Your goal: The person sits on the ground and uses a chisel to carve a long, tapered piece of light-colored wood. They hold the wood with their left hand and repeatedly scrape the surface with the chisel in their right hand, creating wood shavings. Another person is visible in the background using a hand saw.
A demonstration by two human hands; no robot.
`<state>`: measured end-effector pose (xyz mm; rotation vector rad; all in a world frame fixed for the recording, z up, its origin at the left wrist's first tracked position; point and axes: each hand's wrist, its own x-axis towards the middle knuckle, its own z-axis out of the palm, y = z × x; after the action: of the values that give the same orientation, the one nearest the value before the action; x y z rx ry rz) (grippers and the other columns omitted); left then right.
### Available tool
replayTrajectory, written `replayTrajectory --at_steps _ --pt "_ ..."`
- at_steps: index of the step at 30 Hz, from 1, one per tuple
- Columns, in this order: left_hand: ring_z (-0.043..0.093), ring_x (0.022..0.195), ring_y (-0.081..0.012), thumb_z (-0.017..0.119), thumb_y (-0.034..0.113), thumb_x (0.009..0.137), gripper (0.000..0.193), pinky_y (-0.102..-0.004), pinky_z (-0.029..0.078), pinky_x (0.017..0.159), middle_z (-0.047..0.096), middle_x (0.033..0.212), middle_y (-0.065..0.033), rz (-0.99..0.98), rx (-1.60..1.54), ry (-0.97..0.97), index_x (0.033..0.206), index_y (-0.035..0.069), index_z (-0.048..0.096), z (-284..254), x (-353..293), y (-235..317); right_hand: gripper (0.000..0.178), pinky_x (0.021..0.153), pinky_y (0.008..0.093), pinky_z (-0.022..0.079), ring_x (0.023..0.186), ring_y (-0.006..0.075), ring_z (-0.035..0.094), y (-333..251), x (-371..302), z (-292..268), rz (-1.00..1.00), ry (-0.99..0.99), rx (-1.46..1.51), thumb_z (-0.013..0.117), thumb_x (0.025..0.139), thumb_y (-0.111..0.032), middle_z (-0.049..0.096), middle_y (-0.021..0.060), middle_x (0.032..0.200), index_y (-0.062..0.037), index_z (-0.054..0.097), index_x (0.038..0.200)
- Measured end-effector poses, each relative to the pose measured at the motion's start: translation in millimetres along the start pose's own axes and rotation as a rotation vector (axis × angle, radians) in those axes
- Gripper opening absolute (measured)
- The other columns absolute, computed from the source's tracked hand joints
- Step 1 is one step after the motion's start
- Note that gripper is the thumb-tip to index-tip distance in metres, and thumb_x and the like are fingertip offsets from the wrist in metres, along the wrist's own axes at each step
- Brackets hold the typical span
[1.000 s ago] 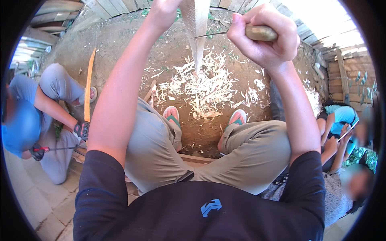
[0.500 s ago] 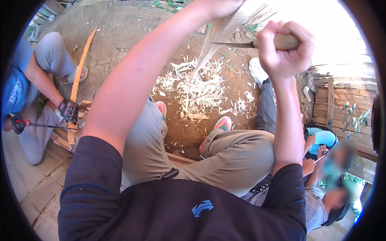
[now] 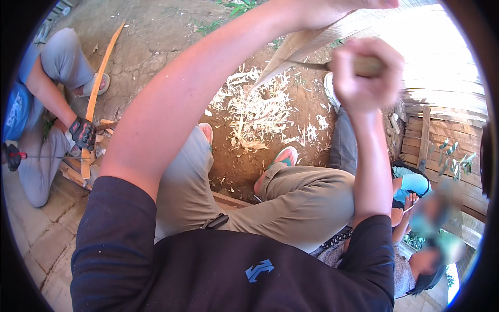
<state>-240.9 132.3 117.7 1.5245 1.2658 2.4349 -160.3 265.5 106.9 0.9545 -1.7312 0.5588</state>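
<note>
Head view: sitting over bare ground, knees bent, sandalled feet beside a heap of pale shavings [image 3: 260,117] at upper centre. Right hand [image 3: 364,78], upper right of the frame, closing in a fist around a knife handle [image 3: 370,65], blade [image 3: 309,64] lying against a pale wooden slat [image 3: 291,54]. Left hand [image 3: 343,8] reaching to the top edge, mostly cut off there, seeming to be gripping the slat's upper end; grip not clear. Slat slanting down-left, tip just above the shavings. At left, another person's gloved hand [image 3: 82,132] holding a long curved strip [image 3: 101,73]. Lower right, a person in a teal top [image 3: 413,182].
</note>
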Motion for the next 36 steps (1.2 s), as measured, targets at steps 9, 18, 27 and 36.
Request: replayTrajectory --at_steps 9,18,27,36 --pt "0.058 0.122 -0.0259 0.064 0.071 0.086 0.093 -0.0371 0.047 0.104 0.06 0.129 -0.0186 -0.072 0.028 0.018 0.136 -0.006 0.052 -1.7 -6.6 12.2 0.018 0.043 0.0234 0.038 0.041 0.0073 0.042 -5.1 -10.0 8.5 0.036 0.01 0.035 0.072 0.079 0.002 0.05 0.0002 0.054 -0.0046 0.056 0.077" --pt "0.059 0.117 -0.0202 0.065 0.068 0.088 0.087 -0.0347 0.05 0.099 0.061 0.126 -0.0151 -0.086 -0.009 0.045 0.134 -0.005 0.053 -8.6 -5.3 18.0 0.034 0.036 0.0241 0.044 0.044 0.0078 0.052 -6.7 -1.1 5.8 -0.017 -0.025 0.105 0.063 0.08 0.016 0.05 -0.0004 0.06 -0.0005 0.047 0.105" --pt "0.058 0.117 -0.0213 0.065 0.067 0.089 0.086 -0.035 0.049 0.1 0.061 0.126 -0.0152 -0.054 0.01 0.032 0.136 -0.005 0.053 -9.2 -7.7 10.7 0.039 0.039 0.0267 0.051 0.052 0.0104 0.06 0.8 -17.7 11.4 -0.045 -0.172 0.017 0.062 0.081 0.02 0.061 0.0071 0.07 0.0008 0.049 0.113" --pt "0.058 0.121 -0.025 0.067 0.069 0.086 0.09 -0.0379 0.046 0.105 0.062 0.128 -0.0163 -0.094 0.011 0.045 0.137 -0.004 0.052 -3.1 -3.2 18.2 0.02 0.038 0.0249 0.036 0.039 0.0071 0.041 -18.2 -13.0 16.8 0.043 -0.134 0.073 0.067 0.08 0.013 0.046 -0.0019 0.05 0.0 0.058 0.068"
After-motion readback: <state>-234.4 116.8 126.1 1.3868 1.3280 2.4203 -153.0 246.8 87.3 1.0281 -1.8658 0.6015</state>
